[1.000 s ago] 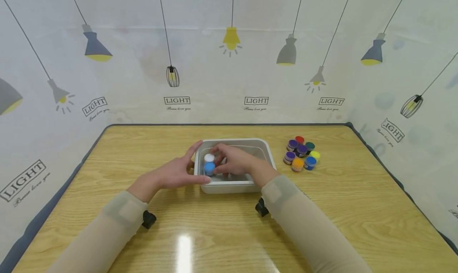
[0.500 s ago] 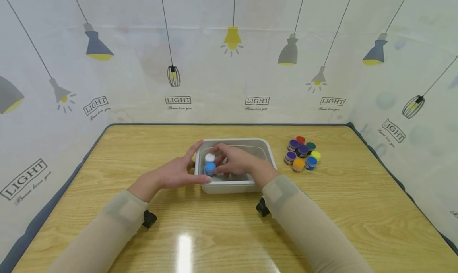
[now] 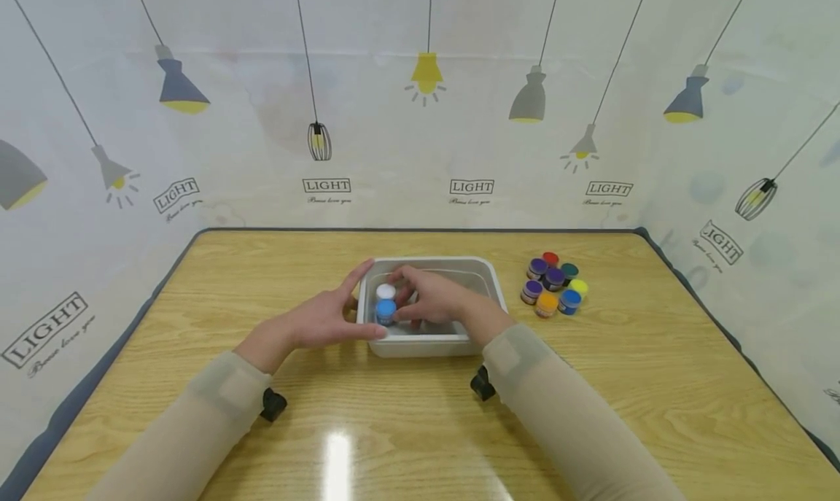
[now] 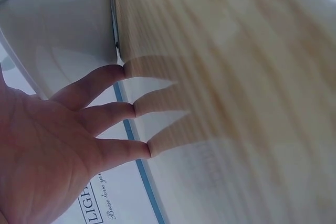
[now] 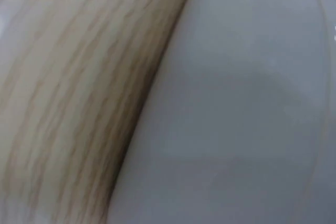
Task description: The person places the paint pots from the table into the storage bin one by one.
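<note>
A white plastic tray (image 3: 426, 348) stands on the table. My left hand (image 3: 318, 319) spans its left end, thumb on the near rim and index finger at the far corner. In the left wrist view, the other fingers (image 4: 123, 150) of that hand are spread, tips on the tabletop. A white-lidded jar (image 3: 386, 292) and a blue-lidded jar (image 3: 385, 311) stand side by side inside the tray's left end. My right hand (image 3: 433, 297) reaches into the tray, its loosely bent fingertips right beside these jars, thumb near the blue one. The right wrist view shows only the tray's outer wall (image 5: 220, 108).
Several small paint jars stand grouped right of the tray: purple (image 3: 531, 291), red (image 3: 550, 258), green (image 3: 569, 271), yellow (image 3: 579, 289), orange (image 3: 546, 303) and blue (image 3: 569, 300). A lamp-printed backdrop (image 3: 394, 144) rises behind the wooden table (image 3: 394, 428).
Hands, tray and jars keep their places. Only the head view shifts very slightly.
</note>
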`<state>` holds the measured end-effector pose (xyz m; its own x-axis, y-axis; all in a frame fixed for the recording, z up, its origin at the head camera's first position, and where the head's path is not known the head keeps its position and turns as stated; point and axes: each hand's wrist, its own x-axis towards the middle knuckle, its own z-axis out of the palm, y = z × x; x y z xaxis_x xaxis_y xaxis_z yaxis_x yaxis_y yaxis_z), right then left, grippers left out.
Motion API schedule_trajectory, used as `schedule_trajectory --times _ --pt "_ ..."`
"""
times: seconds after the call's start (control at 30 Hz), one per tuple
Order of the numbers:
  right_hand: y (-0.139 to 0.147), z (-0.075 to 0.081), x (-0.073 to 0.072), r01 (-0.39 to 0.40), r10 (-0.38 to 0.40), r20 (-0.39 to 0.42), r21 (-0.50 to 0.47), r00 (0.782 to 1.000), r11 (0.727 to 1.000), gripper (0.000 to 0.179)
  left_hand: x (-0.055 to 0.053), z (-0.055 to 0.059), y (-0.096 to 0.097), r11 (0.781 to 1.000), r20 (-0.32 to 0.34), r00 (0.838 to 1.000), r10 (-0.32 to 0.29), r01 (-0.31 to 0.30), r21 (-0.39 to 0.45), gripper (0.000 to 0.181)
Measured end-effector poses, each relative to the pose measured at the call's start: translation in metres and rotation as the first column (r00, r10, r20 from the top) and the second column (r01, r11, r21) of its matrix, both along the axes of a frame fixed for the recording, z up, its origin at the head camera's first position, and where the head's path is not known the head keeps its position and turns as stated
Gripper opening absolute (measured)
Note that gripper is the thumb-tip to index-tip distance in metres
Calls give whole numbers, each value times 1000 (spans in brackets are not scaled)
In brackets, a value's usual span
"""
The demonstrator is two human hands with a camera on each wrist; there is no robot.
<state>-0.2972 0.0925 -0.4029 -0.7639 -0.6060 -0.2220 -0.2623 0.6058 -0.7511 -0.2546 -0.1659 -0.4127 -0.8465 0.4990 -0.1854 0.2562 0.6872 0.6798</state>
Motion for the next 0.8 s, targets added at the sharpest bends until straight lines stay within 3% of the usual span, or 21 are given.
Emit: schedule_trajectory --times 0.17,0.37,0.6,0.8 --pt "9 7 0 -18 18 -20 7 1000 1000 65 0 -1 -1 1000 -3 1000 -1 1 10 124" --pt "35 25 5 -30 31 -105 5 994 1000 57 1 -1 -1 1000 -15 1000 -7 7 6 125" --pt "70 45 18 36 -44 -159 -54 986 998 46 -1 -1 -1 1000 -9 1000 -11 11 10 126" --pt "97 50 25 94 -111 -175 -100 978 990 39 -1 -2 -1 1000 -20 1000 -3 3 9 128"
